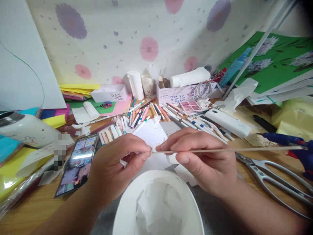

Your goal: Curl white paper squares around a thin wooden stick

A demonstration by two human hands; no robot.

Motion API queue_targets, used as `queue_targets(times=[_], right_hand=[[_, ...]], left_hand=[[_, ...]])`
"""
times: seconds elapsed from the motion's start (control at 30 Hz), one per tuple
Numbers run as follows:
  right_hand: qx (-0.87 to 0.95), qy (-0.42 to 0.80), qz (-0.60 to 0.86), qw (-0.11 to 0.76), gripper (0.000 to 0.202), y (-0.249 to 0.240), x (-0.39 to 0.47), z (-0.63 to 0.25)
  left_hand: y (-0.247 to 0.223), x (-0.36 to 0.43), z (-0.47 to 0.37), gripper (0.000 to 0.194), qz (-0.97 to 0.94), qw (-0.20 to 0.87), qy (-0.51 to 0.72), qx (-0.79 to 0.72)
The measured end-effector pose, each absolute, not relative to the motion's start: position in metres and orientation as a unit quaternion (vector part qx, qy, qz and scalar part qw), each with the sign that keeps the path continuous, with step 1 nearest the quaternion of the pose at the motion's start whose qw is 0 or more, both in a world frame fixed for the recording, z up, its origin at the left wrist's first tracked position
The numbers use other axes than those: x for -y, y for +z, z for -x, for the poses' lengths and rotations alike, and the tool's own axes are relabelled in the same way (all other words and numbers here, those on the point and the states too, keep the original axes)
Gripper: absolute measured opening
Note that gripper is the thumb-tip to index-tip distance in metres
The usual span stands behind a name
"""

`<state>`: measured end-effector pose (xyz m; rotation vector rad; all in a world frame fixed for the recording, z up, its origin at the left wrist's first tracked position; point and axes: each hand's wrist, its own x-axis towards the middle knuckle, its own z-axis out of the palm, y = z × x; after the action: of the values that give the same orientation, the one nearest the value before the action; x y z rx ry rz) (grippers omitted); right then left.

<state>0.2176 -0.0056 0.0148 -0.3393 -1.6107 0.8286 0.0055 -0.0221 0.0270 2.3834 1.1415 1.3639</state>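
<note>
A long thin wooden-looking stick (254, 150) runs level in front of me, stretching off to the right. At its left end, my left hand (117, 163) pinches the tip between thumb and forefinger. My right hand (202, 156) grips the same stick a little further along, thumb below and fingers on top. Right under both hands stands a round white bin (119, 212) with crumpled white paper (156, 209) inside. A bit of white tissue shows by my left fingers; whether they touch it I cannot tell.
Scattered marker pens (141, 114) cover the middle of the table. To the left lie a lit phone (78, 163) and a white bottle (26, 129). Metal scissors (266, 179) and a blue glue gun (286, 138) lie on the right. Paper cups (147, 85) stand at the back.
</note>
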Motion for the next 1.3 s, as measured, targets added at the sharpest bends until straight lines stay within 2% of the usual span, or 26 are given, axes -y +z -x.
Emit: queue_targets(times=[0.63, 0.87, 1.3], right_hand=[[0.722, 0.337, 0.159, 0.583, 0.010, 0.019, 0.007, -0.219], [0.717, 0.328, 0.157, 0.595, 0.008, 0.017, 0.006, -0.219], [0.720, 0.340, 0.146, 0.587, 0.009, 0.016, 0.004, -0.220]], left_hand=[[0.020, 0.022, -0.001, 0.020, -0.791, 0.053, 0.451, -0.410], [0.017, 0.023, 0.004, 0.021, -0.765, 0.115, 0.473, -0.422], [0.022, 0.019, 0.001, 0.029, -0.770, 0.185, 0.506, -0.343]])
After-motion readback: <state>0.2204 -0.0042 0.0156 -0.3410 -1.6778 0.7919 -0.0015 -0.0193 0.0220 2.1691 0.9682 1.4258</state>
